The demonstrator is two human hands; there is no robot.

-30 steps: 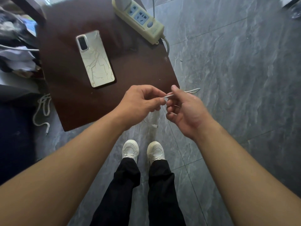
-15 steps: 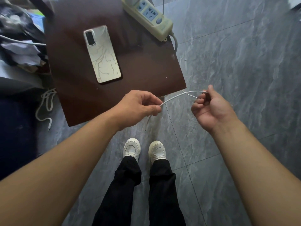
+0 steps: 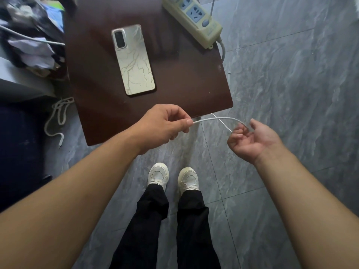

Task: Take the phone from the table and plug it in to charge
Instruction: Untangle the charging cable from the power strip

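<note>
A: Where's the phone [image 3: 133, 59] sitting?

B: Lying face down on the dark brown tabletop [image 3: 186, 80], camera end away from the person, marbled case showing. Nobody's touching it.

A: Left hand [image 3: 163, 127]?

B: Hovering over the near edge of the tabletop, pinching a thin white cable [image 3: 215, 119] between thumb and fingers, rest of the fingers curled in.

A: Right hand [image 3: 252, 140]?

B: Out past the tabletop's near corner, over the grey tile floor [image 3: 291, 78], palm up, fingers loosely curled around the cable's other stretch. Can't tell if it's squeezing or just cradling it.

A: So the cable's running between the hands?

B: Yes, arching from left to right. A second strand is crossing it, coming from under the tabletop corner toward the right fingers.

A: Power strip [image 3: 194, 14]?

B: Sitting at the far right edge of the tabletop, cream with blue sockets, its cord dropping off the edge. Well apart from the phone.

A: Anything else?

B: A white cord [image 3: 56, 121] is lying on the floor left of the tabletop, clutter [image 3: 29, 35] is piling up at far left, and the person is standing in white shoes [image 3: 158, 174] and black trousers.
</note>
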